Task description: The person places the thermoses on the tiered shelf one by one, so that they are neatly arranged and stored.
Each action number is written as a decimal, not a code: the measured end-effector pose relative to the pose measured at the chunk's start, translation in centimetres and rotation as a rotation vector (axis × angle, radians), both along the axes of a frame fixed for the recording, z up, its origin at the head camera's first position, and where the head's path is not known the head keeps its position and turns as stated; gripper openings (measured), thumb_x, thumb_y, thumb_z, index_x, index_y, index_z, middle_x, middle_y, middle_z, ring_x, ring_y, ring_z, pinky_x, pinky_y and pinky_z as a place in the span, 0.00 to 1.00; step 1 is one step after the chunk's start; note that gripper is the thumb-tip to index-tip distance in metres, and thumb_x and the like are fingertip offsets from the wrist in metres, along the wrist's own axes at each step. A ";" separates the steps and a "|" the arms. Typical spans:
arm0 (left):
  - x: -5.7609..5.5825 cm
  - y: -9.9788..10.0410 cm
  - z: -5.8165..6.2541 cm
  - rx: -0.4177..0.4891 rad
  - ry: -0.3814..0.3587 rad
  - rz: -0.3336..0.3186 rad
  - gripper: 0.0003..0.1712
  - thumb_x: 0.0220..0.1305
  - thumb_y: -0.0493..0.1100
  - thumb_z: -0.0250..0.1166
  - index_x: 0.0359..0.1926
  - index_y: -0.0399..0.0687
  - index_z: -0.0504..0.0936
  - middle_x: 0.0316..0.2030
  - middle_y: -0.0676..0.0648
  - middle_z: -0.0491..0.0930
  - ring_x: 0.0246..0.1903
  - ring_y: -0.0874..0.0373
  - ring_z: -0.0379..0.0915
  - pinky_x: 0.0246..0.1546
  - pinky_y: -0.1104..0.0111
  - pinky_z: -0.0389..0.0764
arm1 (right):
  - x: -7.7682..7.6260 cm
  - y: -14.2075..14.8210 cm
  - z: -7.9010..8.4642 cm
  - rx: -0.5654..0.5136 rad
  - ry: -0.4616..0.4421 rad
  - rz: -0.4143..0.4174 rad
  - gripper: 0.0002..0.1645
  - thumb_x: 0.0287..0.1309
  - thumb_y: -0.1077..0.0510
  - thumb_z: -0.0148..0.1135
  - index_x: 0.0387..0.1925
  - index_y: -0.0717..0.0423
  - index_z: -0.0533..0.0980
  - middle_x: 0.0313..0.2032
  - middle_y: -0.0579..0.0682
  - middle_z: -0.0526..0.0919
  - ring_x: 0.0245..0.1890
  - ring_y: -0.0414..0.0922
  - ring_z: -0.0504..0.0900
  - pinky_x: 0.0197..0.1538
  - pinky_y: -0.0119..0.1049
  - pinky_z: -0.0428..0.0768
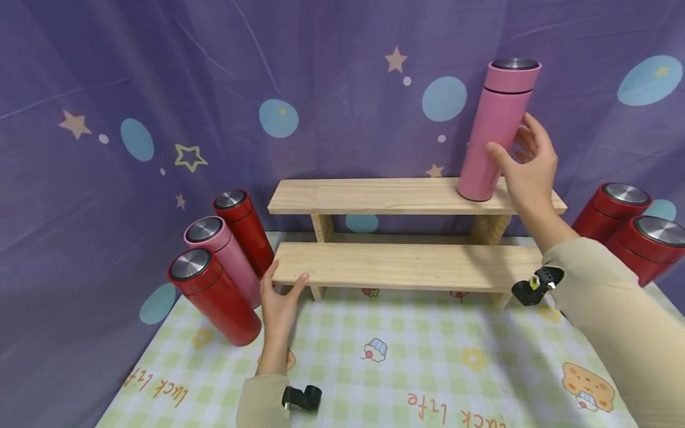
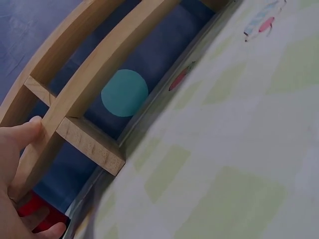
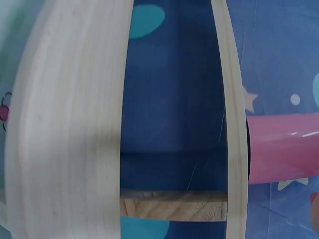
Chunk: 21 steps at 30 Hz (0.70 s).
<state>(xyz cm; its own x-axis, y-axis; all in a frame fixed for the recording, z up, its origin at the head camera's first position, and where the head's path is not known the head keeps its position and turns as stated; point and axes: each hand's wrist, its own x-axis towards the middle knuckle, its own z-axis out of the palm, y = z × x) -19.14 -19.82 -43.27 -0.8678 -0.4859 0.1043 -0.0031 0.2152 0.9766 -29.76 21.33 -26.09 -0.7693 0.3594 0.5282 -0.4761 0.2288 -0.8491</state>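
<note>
Wooden stand (image 1: 323, 227): two straight, pale planks showing grain
Desk (image 1: 428, 365): we see green-and-white checked cloth (image 1: 364, 383)
Backdrop (image 1: 348, 53): creased purple, printed with stars (image 1: 396, 60) and ovals (image 1: 444, 98)
Pink thermos (image 1: 493, 128): smooth cylinder, steel-topped, at the upper plank's (image 1: 369, 196) right end
Our right fingers (image 1: 502, 157): curved round the thermos
Our left fingers (image 1: 298, 288): gripping the lower plank's (image 1: 401, 266) left corner

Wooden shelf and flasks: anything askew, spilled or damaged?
Nothing stands out. The two-tier wooden shelf looks level, the pink thermos flask at the right hand looks intact, and no spill shows on the checked tablecloth.
</note>
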 end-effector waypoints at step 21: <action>0.1 0.0 0.0 -0.016 0.001 -0.005 0.45 0.58 0.50 0.74 0.73 0.49 0.63 0.72 0.42 0.56 0.72 0.48 0.48 0.70 0.50 0.50 | 10.3 1.9 -4.1 -0.155 0.188 0.242 0.38 0.54 0.78 0.65 0.66 0.60 0.69 0.60 0.56 0.78 0.61 0.45 0.75 0.62 0.29 0.69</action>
<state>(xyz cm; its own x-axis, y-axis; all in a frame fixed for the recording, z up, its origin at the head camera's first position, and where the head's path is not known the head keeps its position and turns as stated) -19.01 -19.82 -43.27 -0.8700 -0.4800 0.1131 -0.0007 0.2305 0.9731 -19.51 23.21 -30.18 -0.7363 0.2654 0.6225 -0.6525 -0.0343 -0.7570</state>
